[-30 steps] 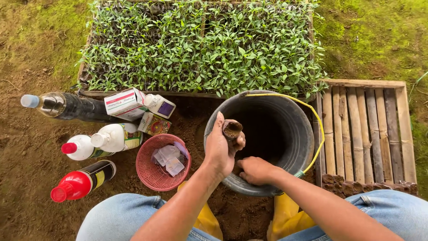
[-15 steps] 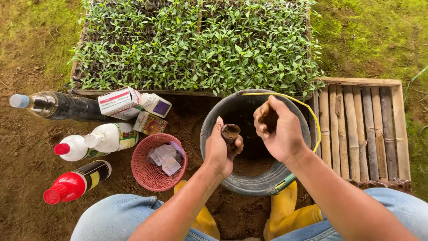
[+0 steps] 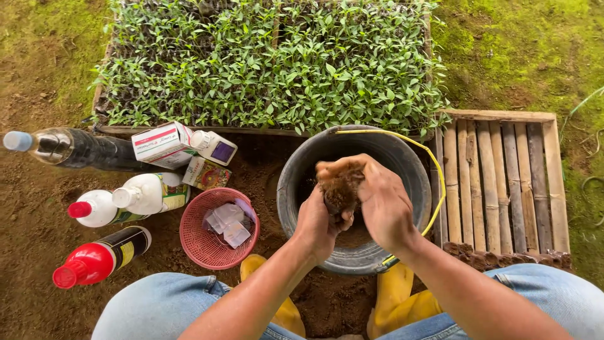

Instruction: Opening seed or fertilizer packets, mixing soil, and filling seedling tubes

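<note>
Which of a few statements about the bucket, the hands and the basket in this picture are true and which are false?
1. Both hands, left hand and right hand, are over the grey bucket. True.
2. The red basket is empty. False: it holds small packets.
3. The right hand presses brown soil. True.
4. The seedling tray lies behind the bucket. True.
5. The wooden crate is full of bottles. False: bottles lie on the ground at left.

A single head-worn camera looks almost straight down from above the grey bucket [image 3: 352,189], close enough that the person's knees fill the bottom edge. Beyond the bucket the view reaches the seedling tray [image 3: 270,63]; a bamboo crate [image 3: 503,182] lies right of it, bottles left.
</note>
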